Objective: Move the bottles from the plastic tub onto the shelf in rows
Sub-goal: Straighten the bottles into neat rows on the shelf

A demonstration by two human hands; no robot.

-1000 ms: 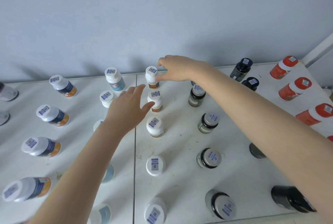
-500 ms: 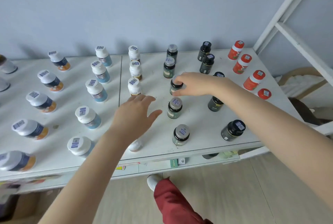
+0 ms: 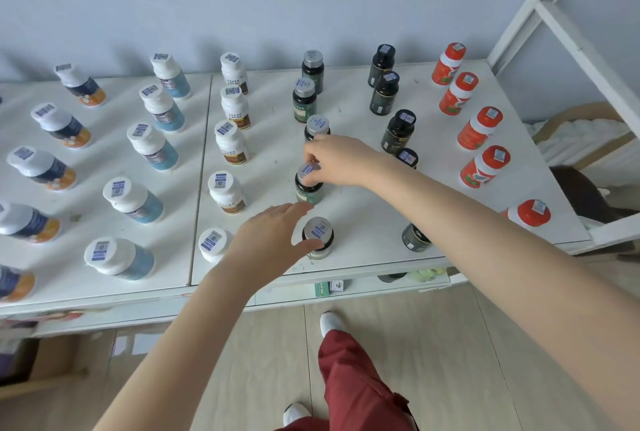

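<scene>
Green bottle (image 3: 308, 190) w/ silver cap is pinched at the lid by the right hand (image 3: 341, 162), fingertips curled round the cap from above. It's stood upright on the shelf (image 3: 363, 216), 2nd from the front in its row. Left hand (image 3: 270, 240) is held loose & flat, fingers straight, nothing gripped. Its thumb is laid across the front green bottle (image 3: 318, 228), at 6 o'clock of the pinched one; whether it's really touching can't be told tbh. Three more green ones are lined up toward 12 o'clock.

Other rows are set front-to-back on the same shelf: black bottles (image 3: 398, 131) at 3 o'clock, orange-red bottles (image 3: 479, 127) further out at 3, white bottles (image 3: 231, 141) w/ brown labels at 9 o'clock, then blue-label bottles (image 3: 152, 146), then navy/orange bottles (image 3: 60, 125) at far 9. Barcode stickers are stuck on the caps. A red trouser leg (image 3: 353, 378) is seen at 6 o'clock, over the floor.
</scene>
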